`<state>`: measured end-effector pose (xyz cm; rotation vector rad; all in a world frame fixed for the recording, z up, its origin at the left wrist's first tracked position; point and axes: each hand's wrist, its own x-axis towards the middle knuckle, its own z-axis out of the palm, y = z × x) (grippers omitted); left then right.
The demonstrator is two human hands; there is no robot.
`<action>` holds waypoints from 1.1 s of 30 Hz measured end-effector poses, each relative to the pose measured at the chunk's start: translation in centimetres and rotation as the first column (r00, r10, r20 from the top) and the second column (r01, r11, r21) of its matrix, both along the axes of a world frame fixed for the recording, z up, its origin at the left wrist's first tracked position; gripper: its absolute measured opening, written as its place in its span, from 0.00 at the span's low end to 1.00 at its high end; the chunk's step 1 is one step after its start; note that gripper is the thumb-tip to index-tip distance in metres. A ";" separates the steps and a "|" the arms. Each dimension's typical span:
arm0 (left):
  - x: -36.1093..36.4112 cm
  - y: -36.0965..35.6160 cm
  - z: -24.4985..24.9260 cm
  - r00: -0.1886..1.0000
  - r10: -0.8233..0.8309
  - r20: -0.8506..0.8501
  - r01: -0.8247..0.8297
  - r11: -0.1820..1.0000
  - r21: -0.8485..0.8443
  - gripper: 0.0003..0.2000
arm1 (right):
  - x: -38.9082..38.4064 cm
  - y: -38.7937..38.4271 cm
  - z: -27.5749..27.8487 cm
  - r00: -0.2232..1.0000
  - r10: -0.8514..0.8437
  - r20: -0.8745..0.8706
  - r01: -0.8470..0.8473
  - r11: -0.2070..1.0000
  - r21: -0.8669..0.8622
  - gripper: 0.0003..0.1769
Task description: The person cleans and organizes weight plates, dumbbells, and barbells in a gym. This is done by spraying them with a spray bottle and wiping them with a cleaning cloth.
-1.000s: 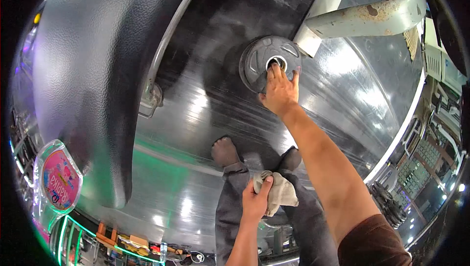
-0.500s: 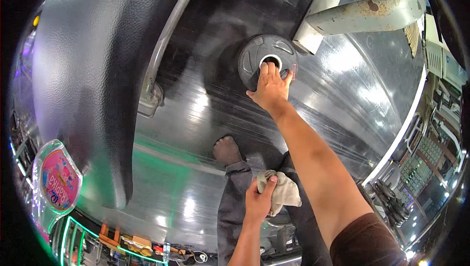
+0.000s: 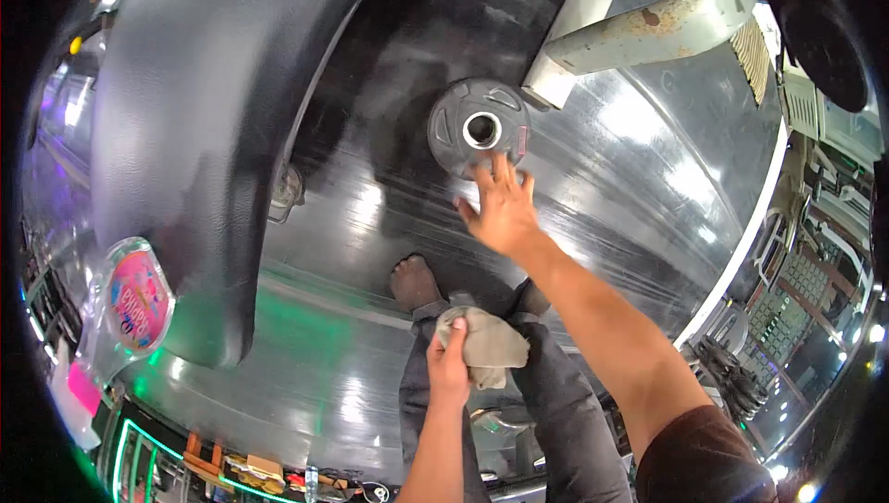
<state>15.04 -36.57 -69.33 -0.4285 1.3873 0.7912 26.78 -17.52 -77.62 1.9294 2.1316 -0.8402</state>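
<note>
A round black weight plate (image 3: 448, 153) with a pale metal ring around its centre hole lies on the dark, shiny floor (image 3: 352, 290). My right hand (image 3: 505, 205) reaches over the plate's near edge, fingers spread and slightly blurred, with nothing in its grip. Closer to me, my left hand (image 3: 448, 369) is closed on a crumpled beige cloth (image 3: 491, 347), thumb on top. The cloth hangs in front of my legs, above the floor.
On the left is a black padded bench (image 3: 208, 132), with a labelled spray bottle (image 3: 139, 299) at its lower side. A rust-spotted metal frame (image 3: 657, 31) stands beyond the plate to the right. My foot (image 3: 415, 282) is on the floor below the plate.
My right hand has come out of the plate's centre hole and drawn back toward me, its fingers spreading. My left hand, still holding the cloth, has shifted a little left and up.
</note>
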 end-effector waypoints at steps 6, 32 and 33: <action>-2.5 1.9 4.7 0.997 0.074 0.004 -0.074 0.982 0.174 0.19 | -0.6 -5.5 10.3 0.796 -0.509 -0.326 0.201 0.732 -0.651 0.32; -9.0 -5.6 31.7 0.835 -0.531 -0.143 0.540 0.743 0.396 0.11 | 1.0 -20.7 40.9 0.278 -0.871 -0.405 0.253 0.473 -0.844 0.20; -8.8 -5.9 33.4 0.821 -0.550 -0.150 0.559 0.725 0.402 0.11 | 1.6 -21.2 42.1 0.266 -0.865 -0.425 0.237 0.486 -0.841 0.20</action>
